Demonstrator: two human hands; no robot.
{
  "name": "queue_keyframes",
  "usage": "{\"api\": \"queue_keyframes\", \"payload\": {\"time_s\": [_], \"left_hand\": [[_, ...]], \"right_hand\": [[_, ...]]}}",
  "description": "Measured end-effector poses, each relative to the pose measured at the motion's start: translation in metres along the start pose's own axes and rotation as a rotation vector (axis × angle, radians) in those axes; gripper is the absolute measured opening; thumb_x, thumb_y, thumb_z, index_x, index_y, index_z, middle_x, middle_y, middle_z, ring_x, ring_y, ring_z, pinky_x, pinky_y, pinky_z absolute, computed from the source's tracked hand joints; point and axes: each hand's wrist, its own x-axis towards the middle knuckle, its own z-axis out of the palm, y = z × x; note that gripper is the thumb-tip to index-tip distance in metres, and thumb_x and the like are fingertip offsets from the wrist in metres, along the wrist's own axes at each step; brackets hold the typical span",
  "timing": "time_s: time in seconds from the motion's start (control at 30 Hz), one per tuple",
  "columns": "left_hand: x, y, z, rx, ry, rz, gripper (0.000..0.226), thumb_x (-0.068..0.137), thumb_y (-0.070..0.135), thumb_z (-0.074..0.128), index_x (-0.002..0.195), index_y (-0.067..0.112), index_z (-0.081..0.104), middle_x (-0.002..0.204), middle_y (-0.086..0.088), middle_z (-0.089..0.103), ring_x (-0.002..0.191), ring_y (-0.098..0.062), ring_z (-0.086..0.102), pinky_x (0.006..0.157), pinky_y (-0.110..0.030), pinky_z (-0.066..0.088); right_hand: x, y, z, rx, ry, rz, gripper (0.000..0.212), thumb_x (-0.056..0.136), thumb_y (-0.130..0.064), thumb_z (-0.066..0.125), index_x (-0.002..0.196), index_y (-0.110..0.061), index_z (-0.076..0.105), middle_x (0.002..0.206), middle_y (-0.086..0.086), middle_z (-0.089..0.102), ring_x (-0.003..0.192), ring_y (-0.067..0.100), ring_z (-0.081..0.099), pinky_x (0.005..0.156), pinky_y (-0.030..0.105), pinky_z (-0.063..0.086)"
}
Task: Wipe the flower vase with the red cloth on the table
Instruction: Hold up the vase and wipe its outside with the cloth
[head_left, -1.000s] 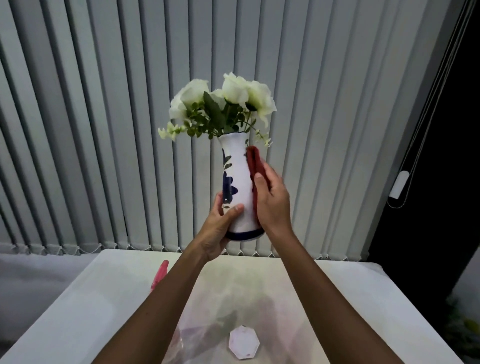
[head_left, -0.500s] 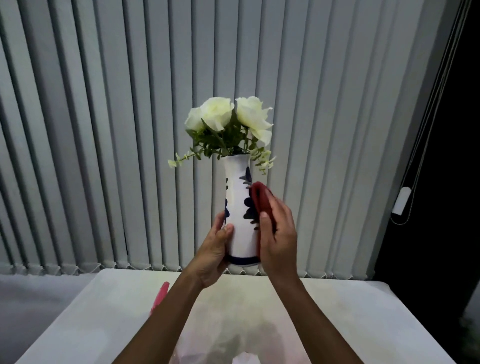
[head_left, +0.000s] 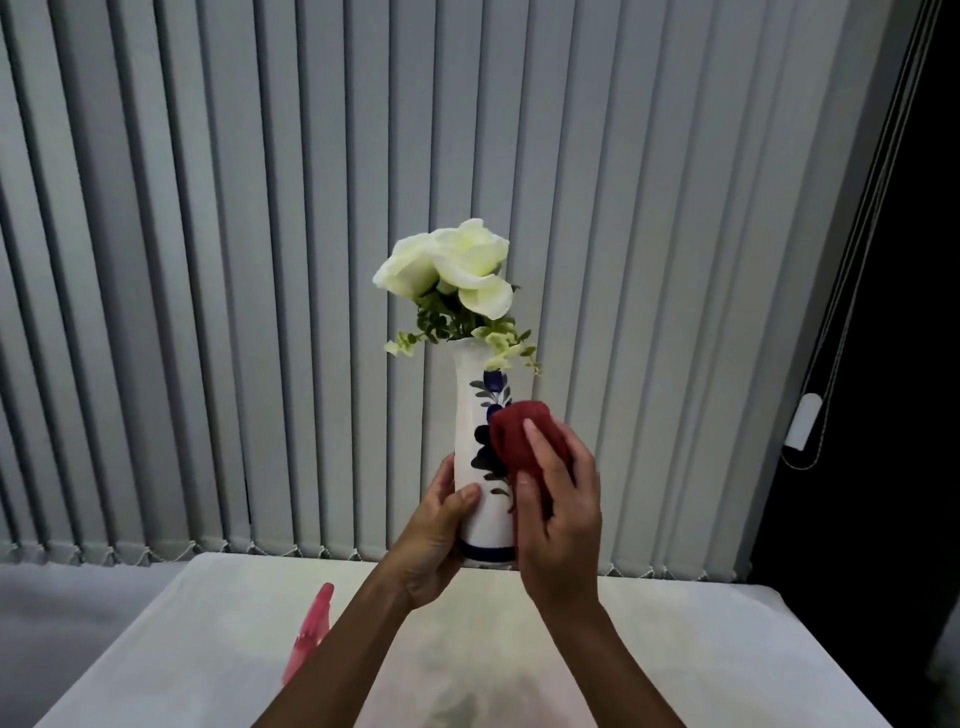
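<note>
- I hold the flower vase (head_left: 480, 457) upright in the air above the far edge of the white table (head_left: 675, 649), in front of the vertical blinds (head_left: 208, 260).
- My left hand (head_left: 434, 540) is wrapped around the vase's lower left side, thumb pressed on its front.
- My right hand (head_left: 558, 512) presses the bunched red cloth (head_left: 524, 436) flat against the vase's right side; the cloth hides part of the blue flower pattern.
- My fingers behind the vase are hidden.
- 2 white roses (head_left: 452, 265) with green leaves rise from the neck.
- A pink spray bottle (head_left: 309, 636) stands on the table's left, its body cut off by my left forearm.
- The tabletop around it is open; its near part runs out of frame.
</note>
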Motion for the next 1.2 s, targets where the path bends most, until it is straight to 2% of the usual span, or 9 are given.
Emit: {"api": "queue_keyframes", "payload": {"time_s": [0.07, 0.17, 0.33, 0.47, 0.67, 0.8, 0.93, 1.07, 1.2], "left_hand": [[-0.001, -0.001, 0.0, -0.019, 0.01, 0.033, 0.109, 0.039, 0.054, 0.09, 0.134, 0.025, 0.046, 0.124, -0.01, 0.066, 0.104, -0.029, 0.067, 0.085, -0.048, 0.057], [-0.003, 0.0, 0.003, -0.01, 0.032, 0.042, 0.096, 0.04, 0.059, 0.088, 0.123, 0.028, 0.051, 0.114, -0.002, 0.072, 0.098, -0.023, 0.071, 0.08, -0.044, 0.059], [-0.008, 0.016, 0.006, 0.133, -0.032, -0.063, 0.041, 0.086, 0.047, 0.055, 0.125, 0.032, 0.053, 0.124, -0.006, 0.066, 0.111, -0.03, 0.064, 0.09, -0.056, 0.053], [-0.005, 0.014, 0.005, 0.273, -0.089, -0.055, 0.045, 0.084, 0.038, 0.063, 0.126, 0.028, 0.053, 0.123, -0.005, 0.067, 0.112, -0.027, 0.065, 0.086, -0.047, 0.056], [-0.001, -0.001, 0.001, 0.228, -0.034, -0.045, 0.063, 0.058, 0.04, 0.076, 0.115, 0.017, 0.059, 0.103, 0.0, 0.076, 0.092, -0.016, 0.071, 0.075, -0.029, 0.057], [0.002, -0.005, -0.001, 0.215, -0.048, -0.043, 0.067, 0.057, 0.042, 0.08, 0.116, 0.019, 0.06, 0.11, -0.007, 0.072, 0.097, -0.021, 0.069, 0.078, -0.031, 0.056], [0.002, -0.006, -0.001, 0.16, -0.054, -0.044, 0.064, 0.062, 0.042, 0.07, 0.121, 0.023, 0.056, 0.108, 0.001, 0.073, 0.095, -0.015, 0.07, 0.075, -0.03, 0.058], [0.004, -0.009, 0.0, 0.086, -0.015, -0.014, 0.07, 0.063, 0.046, 0.074, 0.126, 0.026, 0.052, 0.119, -0.004, 0.069, 0.101, -0.019, 0.068, 0.085, -0.041, 0.056], [0.009, -0.005, -0.001, 0.025, 0.085, -0.019, 0.061, 0.065, 0.047, 0.069, 0.118, 0.023, 0.052, 0.113, -0.006, 0.067, 0.088, -0.019, 0.07, 0.072, -0.044, 0.058]], "right_hand": [[0.007, -0.003, 0.0, 0.18, -0.014, 0.236, 0.038, 0.096, -0.029, 0.045, 0.125, -0.053, 0.048, 0.133, -0.009, 0.05, 0.123, 0.007, 0.05, 0.099, 0.02, 0.047], [0.01, 0.0, 0.002, 0.326, -0.058, 0.454, 0.033, 0.099, -0.023, 0.044, 0.118, -0.049, 0.051, 0.129, -0.005, 0.056, 0.119, 0.014, 0.057, 0.09, 0.022, 0.054], [0.001, 0.004, -0.002, -0.06, 0.069, -0.022, 0.039, 0.097, -0.025, 0.041, 0.136, -0.02, 0.048, 0.138, 0.012, 0.046, 0.127, 0.019, 0.046, 0.107, 0.03, 0.039], [0.005, 0.007, -0.003, -0.098, 0.087, -0.121, 0.037, 0.099, -0.026, 0.042, 0.134, -0.02, 0.048, 0.139, 0.014, 0.044, 0.128, 0.019, 0.043, 0.109, 0.026, 0.036], [0.024, 0.004, -0.001, 0.116, -0.001, 0.28, 0.036, 0.098, -0.019, 0.047, 0.129, -0.037, 0.049, 0.131, -0.004, 0.052, 0.117, 0.002, 0.053, 0.092, 0.007, 0.044], [0.03, 0.005, -0.001, 0.039, 0.009, 0.012, 0.039, 0.096, -0.023, 0.047, 0.134, -0.017, 0.053, 0.136, 0.01, 0.048, 0.123, 0.009, 0.049, 0.103, 0.018, 0.043], [0.052, 0.002, 0.0, 0.201, -0.045, 0.28, 0.041, 0.098, -0.018, 0.049, 0.137, -0.031, 0.045, 0.137, -0.001, 0.048, 0.111, -0.009, 0.049, 0.094, 0.006, 0.042], [0.049, 0.016, 0.002, 0.348, -0.162, 0.49, 0.039, 0.097, -0.028, 0.049, 0.133, -0.041, 0.05, 0.134, -0.006, 0.056, 0.117, 0.011, 0.057, 0.101, 0.037, 0.049], [0.004, 0.015, -0.003, 0.133, -0.174, 0.35, 0.041, 0.097, -0.028, 0.047, 0.137, -0.037, 0.044, 0.138, -0.001, 0.049, 0.12, 0.011, 0.053, 0.102, 0.015, 0.041]]}}
